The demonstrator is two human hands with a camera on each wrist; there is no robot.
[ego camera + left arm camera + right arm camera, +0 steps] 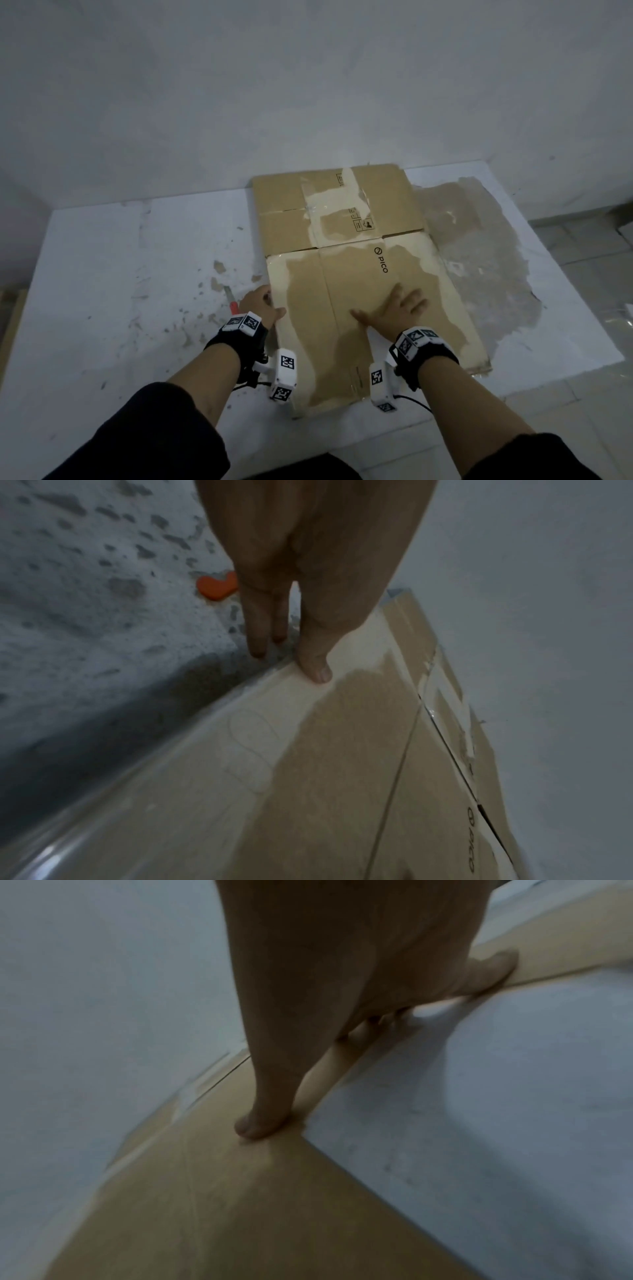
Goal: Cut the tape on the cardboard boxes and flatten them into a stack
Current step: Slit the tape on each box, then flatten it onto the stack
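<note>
Pressed flat by the open right hand point(394, 310), the flattened cardboard box point(342, 274) is being held at frame centre; its left edge is being pinched by the left hand point(262, 305). Light, stiff sheet, probably best handled by the edges.

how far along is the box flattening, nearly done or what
Done: one cardboard box already lies flat on the white table, flaps spread out. In hand: the right hand presses its top while the left hand holds its left edge. The red cutter lies aside. No other boxes show, so what's left is unclear.
</note>
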